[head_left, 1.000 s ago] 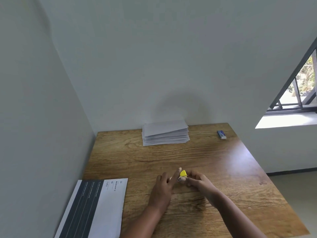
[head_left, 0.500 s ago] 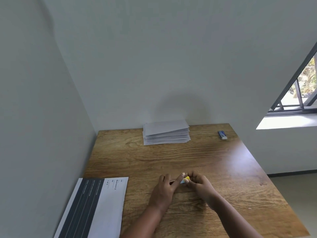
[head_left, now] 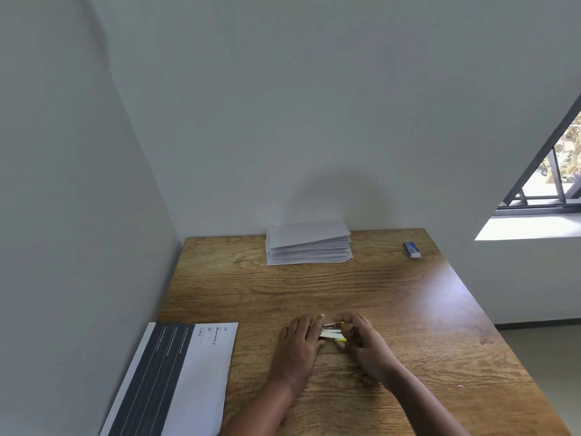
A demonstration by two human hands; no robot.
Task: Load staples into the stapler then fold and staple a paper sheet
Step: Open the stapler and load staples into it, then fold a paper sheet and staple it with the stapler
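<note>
Two hands meet mid-desk over one small yellow stapler (head_left: 331, 332): the left hand (head_left: 300, 343) curls round its left end, the right hand (head_left: 364, 338) pinches its right end. Bare desk (head_left: 408, 297) lies beyond. One paper stack (head_left: 308, 243) sits at the far edge, one blue eraser (head_left: 412, 249) far right, and one printed sheet (head_left: 188, 372) reading "Bedroom 2", "1 of 2" overhangs the left edge

A small stapler with yellow plastic tips and a silver metal body (head_left: 331, 332) lies low on the near middle of the wooden tabletop (head_left: 393, 294). A stack of white paper sheets (head_left: 308, 245) rests flat at the far edge.
</note>
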